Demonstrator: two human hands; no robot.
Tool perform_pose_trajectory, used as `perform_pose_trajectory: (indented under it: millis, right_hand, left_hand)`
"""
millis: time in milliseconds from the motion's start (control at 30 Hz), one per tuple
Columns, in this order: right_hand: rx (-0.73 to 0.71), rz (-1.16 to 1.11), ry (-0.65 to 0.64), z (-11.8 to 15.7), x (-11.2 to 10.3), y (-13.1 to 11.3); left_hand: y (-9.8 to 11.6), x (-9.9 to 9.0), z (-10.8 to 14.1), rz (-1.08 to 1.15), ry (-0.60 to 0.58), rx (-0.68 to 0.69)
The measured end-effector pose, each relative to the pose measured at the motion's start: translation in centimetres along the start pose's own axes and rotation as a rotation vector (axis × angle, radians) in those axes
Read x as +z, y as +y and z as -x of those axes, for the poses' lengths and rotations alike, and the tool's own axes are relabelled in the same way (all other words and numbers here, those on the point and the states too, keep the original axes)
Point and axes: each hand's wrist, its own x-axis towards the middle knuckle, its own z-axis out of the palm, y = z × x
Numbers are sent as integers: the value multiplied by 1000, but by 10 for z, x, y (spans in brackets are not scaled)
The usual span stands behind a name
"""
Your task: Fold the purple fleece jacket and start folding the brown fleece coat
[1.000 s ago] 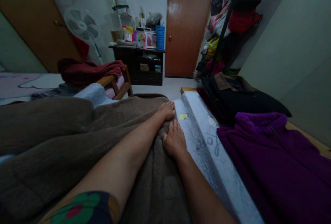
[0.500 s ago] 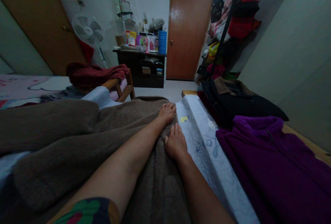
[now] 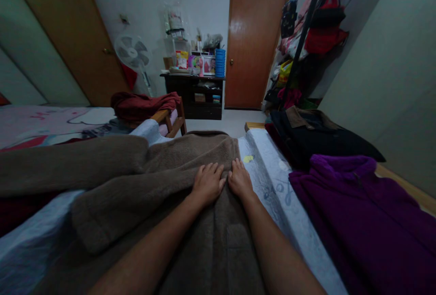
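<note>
A brown fleecy coat (image 3: 132, 204) lies spread over the light patterned bedding (image 3: 269, 181), its sleeves reaching to the left. My left hand (image 3: 208, 181) rests flat on the coat's upper part, fingers spread and pointing away from me. Just to its right, my right hand (image 3: 240, 177) lies on the coat near its right edge, fingers extended. Neither hand grips anything that I can see. Right of the coat is a folded purple garment (image 3: 361, 222), with dark folded clothes (image 3: 327, 140) behind it.
A red cloth (image 3: 143, 106) hangs over a wooden rail at the left, with a pink patterned bed surface (image 3: 68, 120) beyond. Farther back stand a white fan (image 3: 132, 52), a dark cabinet (image 3: 173, 90) and a wooden door (image 3: 252, 40). Bags (image 3: 327, 36) hang at the right.
My left hand has come back from the coat's far right corner and moved left. My right hand has shifted slightly forward. The sleeve nearest me has moved right, uncovering bedding at left; the view has shifted.
</note>
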Motion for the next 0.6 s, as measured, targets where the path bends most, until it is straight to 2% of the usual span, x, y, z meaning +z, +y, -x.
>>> perform_pose_trajectory:
  millis: [133,267,400,600]
  right_hand:
    - [-34,-7,28,-22,-1,2]
    - [-43,-15,56,-53,-2,-7]
    - [-86,28,35,-85,1,-13]
    - [-104,102,-58,-117,6,-7]
  left_hand:
    - [14,15,6,-57,112,-48]
    - [15,21,6,-44,162,-34]
    - [12,22,5,-9,170,-36]
    - [14,21,5,-5,170,-39]
